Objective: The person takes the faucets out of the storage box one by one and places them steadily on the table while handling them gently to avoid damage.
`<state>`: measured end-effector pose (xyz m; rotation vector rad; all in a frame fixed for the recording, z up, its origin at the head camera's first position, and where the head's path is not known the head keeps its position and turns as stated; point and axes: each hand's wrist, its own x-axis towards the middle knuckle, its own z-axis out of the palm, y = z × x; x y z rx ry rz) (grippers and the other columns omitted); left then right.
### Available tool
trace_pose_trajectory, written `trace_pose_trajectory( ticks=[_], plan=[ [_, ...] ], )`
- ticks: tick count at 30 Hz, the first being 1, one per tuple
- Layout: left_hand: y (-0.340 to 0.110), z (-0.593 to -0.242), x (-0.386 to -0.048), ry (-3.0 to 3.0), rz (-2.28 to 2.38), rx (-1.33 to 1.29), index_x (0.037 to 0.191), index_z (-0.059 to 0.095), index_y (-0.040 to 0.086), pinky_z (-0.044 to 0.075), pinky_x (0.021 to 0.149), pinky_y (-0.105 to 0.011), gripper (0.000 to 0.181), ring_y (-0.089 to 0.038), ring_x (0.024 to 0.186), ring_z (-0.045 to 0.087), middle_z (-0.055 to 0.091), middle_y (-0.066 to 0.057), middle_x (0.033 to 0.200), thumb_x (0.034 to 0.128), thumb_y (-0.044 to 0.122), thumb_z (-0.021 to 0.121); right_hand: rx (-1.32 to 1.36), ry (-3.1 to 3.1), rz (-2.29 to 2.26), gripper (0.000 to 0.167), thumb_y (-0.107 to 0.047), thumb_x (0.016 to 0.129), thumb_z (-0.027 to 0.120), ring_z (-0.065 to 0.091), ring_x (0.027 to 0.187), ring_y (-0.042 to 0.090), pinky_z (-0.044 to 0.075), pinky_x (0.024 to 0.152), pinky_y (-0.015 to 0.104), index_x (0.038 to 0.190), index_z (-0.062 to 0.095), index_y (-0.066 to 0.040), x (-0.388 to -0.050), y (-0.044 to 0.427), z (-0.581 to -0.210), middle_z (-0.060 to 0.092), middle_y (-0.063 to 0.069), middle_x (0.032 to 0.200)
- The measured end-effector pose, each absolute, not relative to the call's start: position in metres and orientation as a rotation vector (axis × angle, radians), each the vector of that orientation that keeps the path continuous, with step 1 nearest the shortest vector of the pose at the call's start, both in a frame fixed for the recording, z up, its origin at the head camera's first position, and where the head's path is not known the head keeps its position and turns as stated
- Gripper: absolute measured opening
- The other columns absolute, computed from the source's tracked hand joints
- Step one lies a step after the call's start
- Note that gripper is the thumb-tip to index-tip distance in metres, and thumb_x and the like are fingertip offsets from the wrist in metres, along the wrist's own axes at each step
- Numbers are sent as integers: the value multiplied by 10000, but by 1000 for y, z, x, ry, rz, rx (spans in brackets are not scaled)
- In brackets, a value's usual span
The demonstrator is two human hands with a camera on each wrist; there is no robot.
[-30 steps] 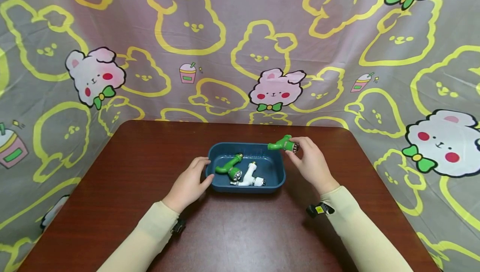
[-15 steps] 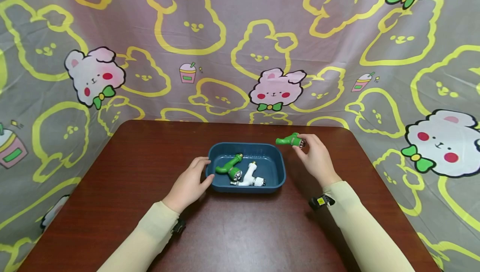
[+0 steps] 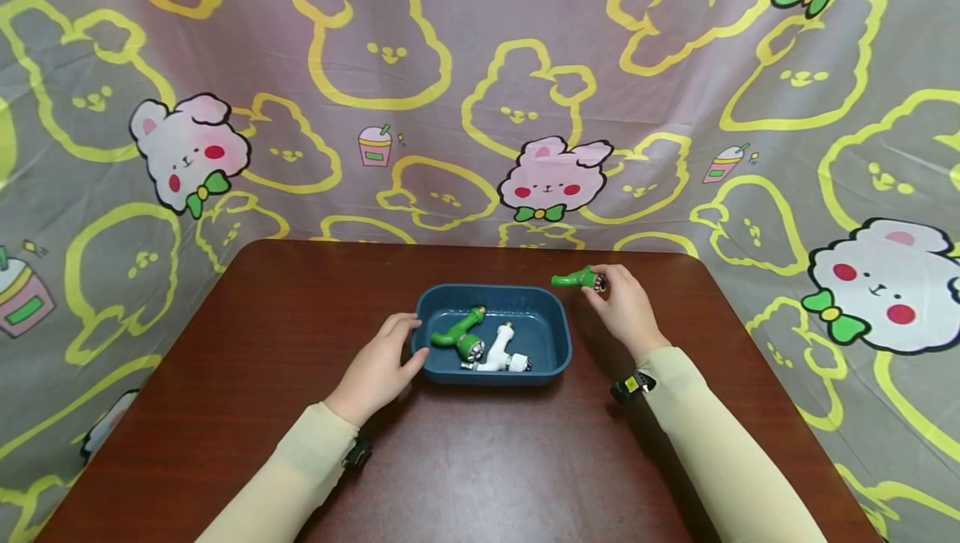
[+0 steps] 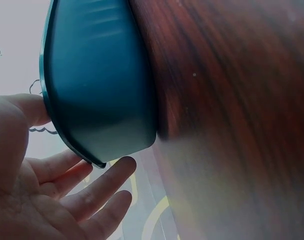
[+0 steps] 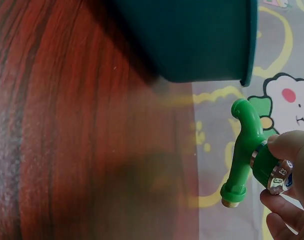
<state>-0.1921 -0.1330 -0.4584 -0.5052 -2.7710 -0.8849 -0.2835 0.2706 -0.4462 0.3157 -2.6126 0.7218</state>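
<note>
Between thumb and fingers, the right hand (image 3: 628,310) pinches a small green tap (image 3: 576,278) by its round knob, above the table behind and right of a blue tray (image 3: 555,376). The right wrist view shows this tap (image 5: 247,145) with its brass threaded end pointing down. At the tray's left end the left hand (image 3: 377,371) has its thumb and fingers at the rim, fingers loosely extended; the left wrist view shows them around the tray's corner (image 4: 101,75). Inside the tray lie another green tap (image 3: 457,335) and, to its right, a white tap (image 3: 498,353).
The brown wooden table (image 3: 480,460) has rounded far corners. A patterned cloth (image 3: 442,52) hangs behind it and along both sides. Each wrist bears a small black device on a strap.
The right hand has moved right and slightly back with its green tap, away from over the tray's right rim. The left hand and the taps in the tray have stayed put.
</note>
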Motion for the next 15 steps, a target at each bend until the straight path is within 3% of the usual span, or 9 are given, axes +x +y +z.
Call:
trace_pose_trajectory(
  ticks=[15],
  plan=[
    [-132, -457, -191, -2787, -885, -502, 1389, 573, -20, 550, 1019, -460, 516, -298, 1232, 638, 534, -179, 1446, 970, 240, 727, 382, -2693, 641, 376, -157, 919, 773, 619, 1008, 354, 528, 920, 515, 1222, 651, 29, -293, 274, -462, 645, 204, 1137]
  ],
)
